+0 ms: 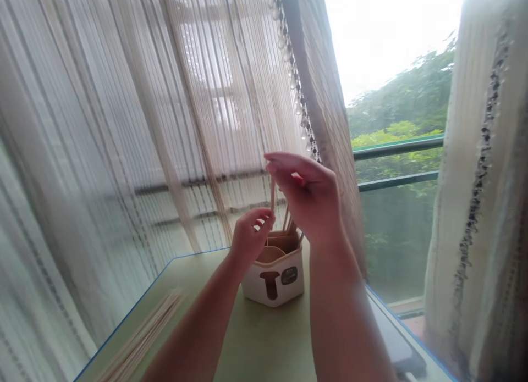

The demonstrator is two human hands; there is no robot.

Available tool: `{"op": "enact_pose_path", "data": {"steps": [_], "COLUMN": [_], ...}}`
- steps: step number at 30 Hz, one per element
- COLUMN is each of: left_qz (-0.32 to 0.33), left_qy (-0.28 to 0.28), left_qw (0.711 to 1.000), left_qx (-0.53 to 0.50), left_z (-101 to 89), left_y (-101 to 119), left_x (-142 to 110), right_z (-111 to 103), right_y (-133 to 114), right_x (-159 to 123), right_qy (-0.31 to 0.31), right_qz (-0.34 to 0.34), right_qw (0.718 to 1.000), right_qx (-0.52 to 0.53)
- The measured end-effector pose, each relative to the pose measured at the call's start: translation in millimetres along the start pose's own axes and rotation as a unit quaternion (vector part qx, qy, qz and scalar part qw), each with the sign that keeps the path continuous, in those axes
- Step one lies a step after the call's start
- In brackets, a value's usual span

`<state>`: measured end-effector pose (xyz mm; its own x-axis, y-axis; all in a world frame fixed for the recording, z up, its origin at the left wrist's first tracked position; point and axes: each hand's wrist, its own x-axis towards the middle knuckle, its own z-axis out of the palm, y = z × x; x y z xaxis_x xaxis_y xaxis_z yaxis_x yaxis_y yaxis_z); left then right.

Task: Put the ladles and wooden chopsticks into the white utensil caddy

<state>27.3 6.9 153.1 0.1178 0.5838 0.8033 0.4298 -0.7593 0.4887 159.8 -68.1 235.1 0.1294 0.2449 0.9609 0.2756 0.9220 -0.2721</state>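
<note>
From the head view I see a thin wooden stick standing upright over the white hexagonal holder on the green table. My left hand pinches its lower end; my right hand, fingers curled, seems to grip its top.

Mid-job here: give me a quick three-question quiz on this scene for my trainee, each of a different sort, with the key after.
1. True or false: the right hand holds a thin wooden stick upright above the white container.
2. Multiple choice: where does the left hand sit? A) flat on the table B) at the container's rim C) on the curtain
3. Fill in: a blurred bundle of loose sticks lies on the green table toward its ____ edge.

Key: 1 true; 2 B; 3 left
</note>
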Motion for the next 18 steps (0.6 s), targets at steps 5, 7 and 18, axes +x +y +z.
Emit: {"op": "enact_pose_path", "data": {"steps": [5,7,18], "left_qz": [-0.038,-0.035,0.037], "left_qy": [-0.055,-0.059,-0.034], "left_qw": [0.997,0.996,0.999], "left_qx": [-0.050,-0.055,-0.022], "left_z": [11.0,12.8,13.1], "left_y": [-16.6,-19.2,-15.0], "left_x": [-4.8,-6.8,-3.6], "right_z": [3.5,4.3,10.8], "right_y": [18.8,20.1,4.7], "right_x": [2.2,2.4,-1.2], "right_qy": [-0.023,-0.034,-0.048], "right_qz": [0.025,0.024,0.004], "right_qw": [0.999,0.998,0.996], "right_qx": [-0.037,-0.042,-0.076]}}
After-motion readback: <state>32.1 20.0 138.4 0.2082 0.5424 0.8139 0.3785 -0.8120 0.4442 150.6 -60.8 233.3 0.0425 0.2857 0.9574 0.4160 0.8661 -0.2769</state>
